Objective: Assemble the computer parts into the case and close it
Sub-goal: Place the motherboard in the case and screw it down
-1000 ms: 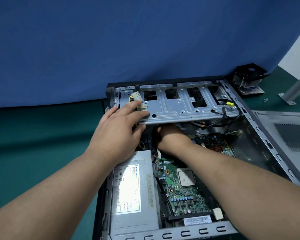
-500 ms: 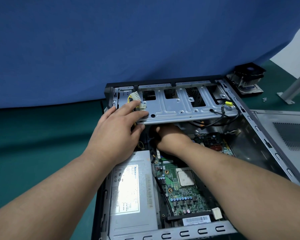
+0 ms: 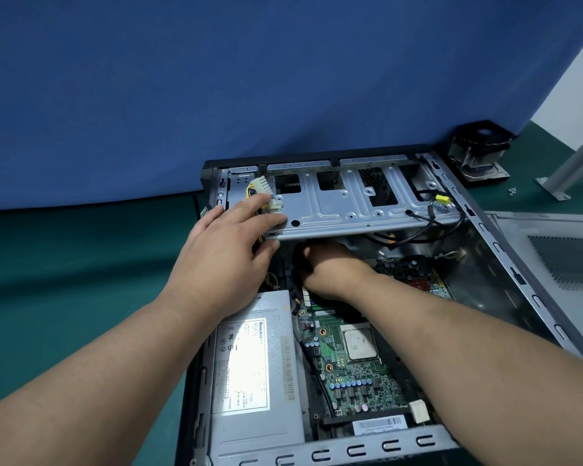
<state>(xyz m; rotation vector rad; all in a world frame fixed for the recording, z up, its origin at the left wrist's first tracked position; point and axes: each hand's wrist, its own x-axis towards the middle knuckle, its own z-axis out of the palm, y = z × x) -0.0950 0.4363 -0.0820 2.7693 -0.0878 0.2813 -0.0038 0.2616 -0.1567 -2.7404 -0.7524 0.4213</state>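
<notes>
Left hand (image 3: 223, 260) grips drive cage (image 3: 360, 206), covering right hand (image 3: 330, 270).

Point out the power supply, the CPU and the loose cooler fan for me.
power supply (image 3: 249, 381): head view, on its white label.
CPU (image 3: 360, 344): head view, middle of its metal lid.
cooler fan (image 3: 482, 142): head view, black fan frame, outside the case.
</notes>
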